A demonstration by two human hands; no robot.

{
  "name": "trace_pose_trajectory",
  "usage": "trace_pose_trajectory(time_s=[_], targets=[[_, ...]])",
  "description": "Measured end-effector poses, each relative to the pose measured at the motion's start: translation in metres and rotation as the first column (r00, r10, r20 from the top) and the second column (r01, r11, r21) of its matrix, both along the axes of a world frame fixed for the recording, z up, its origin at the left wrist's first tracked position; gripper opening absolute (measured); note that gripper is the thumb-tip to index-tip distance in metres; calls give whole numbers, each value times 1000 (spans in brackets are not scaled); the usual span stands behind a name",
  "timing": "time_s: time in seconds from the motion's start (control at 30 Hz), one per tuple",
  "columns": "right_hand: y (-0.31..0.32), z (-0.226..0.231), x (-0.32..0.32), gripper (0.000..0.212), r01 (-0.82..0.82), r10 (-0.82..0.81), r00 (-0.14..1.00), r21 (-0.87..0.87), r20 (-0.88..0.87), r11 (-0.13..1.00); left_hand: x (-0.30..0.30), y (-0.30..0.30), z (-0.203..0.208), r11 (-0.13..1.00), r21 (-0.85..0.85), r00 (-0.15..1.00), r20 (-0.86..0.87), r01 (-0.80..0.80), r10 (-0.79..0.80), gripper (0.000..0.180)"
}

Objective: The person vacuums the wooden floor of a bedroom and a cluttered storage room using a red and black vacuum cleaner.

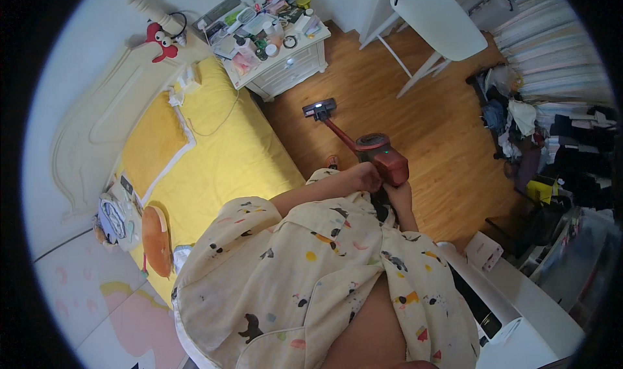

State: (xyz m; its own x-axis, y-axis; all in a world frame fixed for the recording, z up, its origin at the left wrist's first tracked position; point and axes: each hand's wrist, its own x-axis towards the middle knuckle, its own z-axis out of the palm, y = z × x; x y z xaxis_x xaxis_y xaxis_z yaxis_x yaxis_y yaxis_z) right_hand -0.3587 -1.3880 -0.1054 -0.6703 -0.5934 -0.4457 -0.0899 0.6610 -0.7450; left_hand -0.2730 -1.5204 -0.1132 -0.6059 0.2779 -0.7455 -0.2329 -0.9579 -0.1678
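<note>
A red and dark grey cordless stick vacuum cleaner (391, 166) reaches forward from my waist, its red tube slanting down to the left. Its flat floor head (318, 108) rests on the wooden floor beside the nightstand, with a small light showing. My right hand (397, 192) is closed around the handle end below the red body, its fingers partly hidden. Curled against the vacuum's left side is my left hand (368, 176); its fingers are closed, and what they hold, if anything, is hidden.
A bed with a yellow cover (243, 135) stands on the left. Bottles and jars crowd the white nightstand (285, 77). A white chair (438, 22) is at the far right, near a heap of clothes (513, 119). A white desk (519, 285) lies at the near right.
</note>
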Motion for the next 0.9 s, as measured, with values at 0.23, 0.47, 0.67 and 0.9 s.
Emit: trace_pose_trajectory(time_s=[0.23, 0.47, 0.67, 0.9], targets=[[17, 21, 14, 36, 216, -205, 972, -100, 113, 971, -5, 4, 3, 973, 40, 961, -174, 226, -216, 5], [25, 31, 19, 37, 253, -253, 967, -20, 21, 967, -2, 13, 6, 962, 0, 933, -244, 273, -265, 5], [20, 16, -5, 39, 314, -312, 949, -70, 41, 947, -22, 10, 4, 968, -37, 909, -337, 247, -245, 11], [19, -8, -13, 39, 419, -406, 908, -187, 107, 889, -37, 21, -16, 977, -48, 958, -191, 207, -213, 3]])
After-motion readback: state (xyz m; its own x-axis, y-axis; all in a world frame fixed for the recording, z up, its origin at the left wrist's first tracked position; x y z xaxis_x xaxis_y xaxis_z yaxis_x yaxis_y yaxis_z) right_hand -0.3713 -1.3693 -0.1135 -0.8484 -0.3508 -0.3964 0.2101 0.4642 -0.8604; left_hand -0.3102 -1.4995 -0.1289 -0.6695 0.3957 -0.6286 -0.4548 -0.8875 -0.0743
